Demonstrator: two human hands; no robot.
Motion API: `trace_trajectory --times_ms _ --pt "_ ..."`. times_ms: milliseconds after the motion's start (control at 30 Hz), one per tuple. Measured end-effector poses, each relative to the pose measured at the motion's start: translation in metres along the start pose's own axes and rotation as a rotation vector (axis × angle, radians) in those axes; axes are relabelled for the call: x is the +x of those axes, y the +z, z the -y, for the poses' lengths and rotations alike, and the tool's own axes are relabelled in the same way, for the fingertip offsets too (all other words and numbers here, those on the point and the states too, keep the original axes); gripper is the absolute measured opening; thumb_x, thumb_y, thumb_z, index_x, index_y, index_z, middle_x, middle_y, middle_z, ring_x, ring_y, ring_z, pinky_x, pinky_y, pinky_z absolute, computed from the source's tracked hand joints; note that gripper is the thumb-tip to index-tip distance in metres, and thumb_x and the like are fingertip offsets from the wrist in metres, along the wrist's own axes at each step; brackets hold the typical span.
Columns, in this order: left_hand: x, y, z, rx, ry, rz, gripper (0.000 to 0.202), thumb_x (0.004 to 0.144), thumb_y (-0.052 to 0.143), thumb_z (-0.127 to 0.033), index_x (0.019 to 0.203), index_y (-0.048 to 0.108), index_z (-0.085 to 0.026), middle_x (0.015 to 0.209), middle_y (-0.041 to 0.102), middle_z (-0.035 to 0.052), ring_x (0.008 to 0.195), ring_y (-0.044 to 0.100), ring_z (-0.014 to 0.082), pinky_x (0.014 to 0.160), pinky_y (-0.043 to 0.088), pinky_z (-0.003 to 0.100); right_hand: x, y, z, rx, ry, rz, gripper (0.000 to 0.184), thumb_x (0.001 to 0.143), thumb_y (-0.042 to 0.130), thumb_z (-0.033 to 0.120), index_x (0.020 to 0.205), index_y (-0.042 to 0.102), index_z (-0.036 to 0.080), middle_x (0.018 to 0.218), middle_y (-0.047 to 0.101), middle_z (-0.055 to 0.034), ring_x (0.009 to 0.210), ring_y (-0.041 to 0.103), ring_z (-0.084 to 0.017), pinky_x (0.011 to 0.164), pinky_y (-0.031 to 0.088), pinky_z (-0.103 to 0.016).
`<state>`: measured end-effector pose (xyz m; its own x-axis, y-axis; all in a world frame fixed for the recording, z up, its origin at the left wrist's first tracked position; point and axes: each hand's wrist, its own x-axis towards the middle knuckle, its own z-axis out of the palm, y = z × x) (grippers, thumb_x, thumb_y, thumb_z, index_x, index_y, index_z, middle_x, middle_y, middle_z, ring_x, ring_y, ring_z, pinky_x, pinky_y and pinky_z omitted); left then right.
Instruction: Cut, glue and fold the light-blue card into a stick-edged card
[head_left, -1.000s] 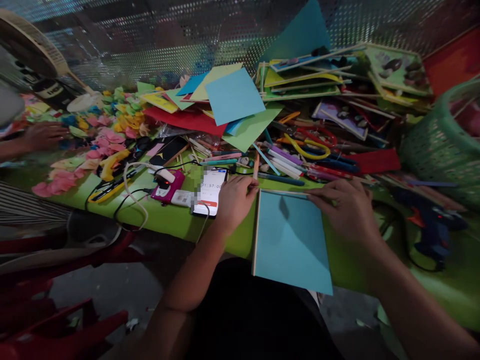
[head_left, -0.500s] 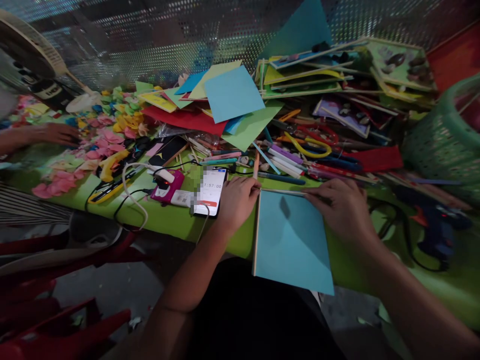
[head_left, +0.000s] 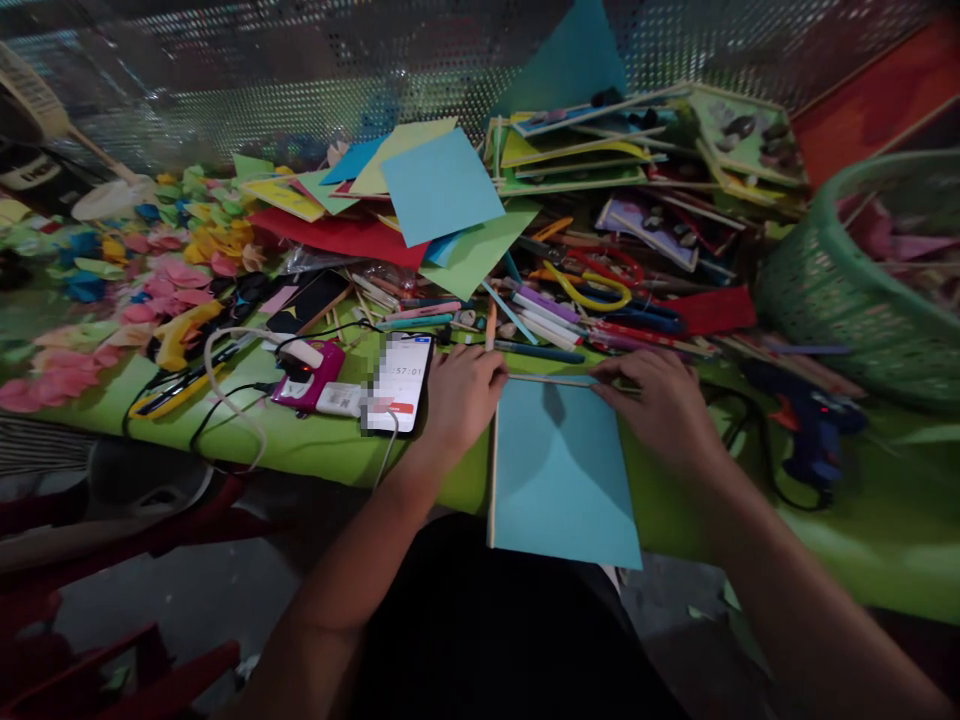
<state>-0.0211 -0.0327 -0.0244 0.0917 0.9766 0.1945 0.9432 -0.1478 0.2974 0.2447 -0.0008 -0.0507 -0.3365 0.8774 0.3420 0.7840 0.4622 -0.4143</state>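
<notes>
Left hand and right hand press thin stick along blue card top edge.

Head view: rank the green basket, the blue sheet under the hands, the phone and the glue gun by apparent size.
1. green basket, largest even though the frame edge cuts it off
2. blue sheet, helped by lying nearest the camera
3. phone and glue gun: these look about alike, so they are not ranked against each other
</notes>
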Motion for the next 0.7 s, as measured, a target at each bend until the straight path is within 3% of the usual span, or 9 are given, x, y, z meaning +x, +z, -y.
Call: trace_trajectory --times_ms 233,700 --pt "0.001 0.002 0.001 0.010 0.023 -0.033 0.009 0.096 0.069 -0.020 0.089 0.073 -0.024 0.094 0.076 0.0019 0.101 0.065 0.0275 0.085 0.041 0.040 0.002 -0.024 -0.021 0.030 0.027 -0.015 0.021 0.097 0.061 0.037 0.086 0.075 0.026 0.090 0.076 -0.0091 0.088 0.067 -0.031 0.083 0.046 -0.048" --pt "0.002 0.002 0.002 0.041 0.025 -0.029 0.011 0.097 0.066 -0.020 0.091 0.073 -0.024 0.094 0.077 0.0025 0.100 0.066 0.0266 0.085 0.041 0.039 0.006 -0.016 -0.019 -0.040 -0.006 0.012 0.015 0.091 0.065 0.027 0.086 0.078 0.022 0.090 0.077 -0.0092 0.090 0.065 -0.029 0.085 0.045 -0.044"
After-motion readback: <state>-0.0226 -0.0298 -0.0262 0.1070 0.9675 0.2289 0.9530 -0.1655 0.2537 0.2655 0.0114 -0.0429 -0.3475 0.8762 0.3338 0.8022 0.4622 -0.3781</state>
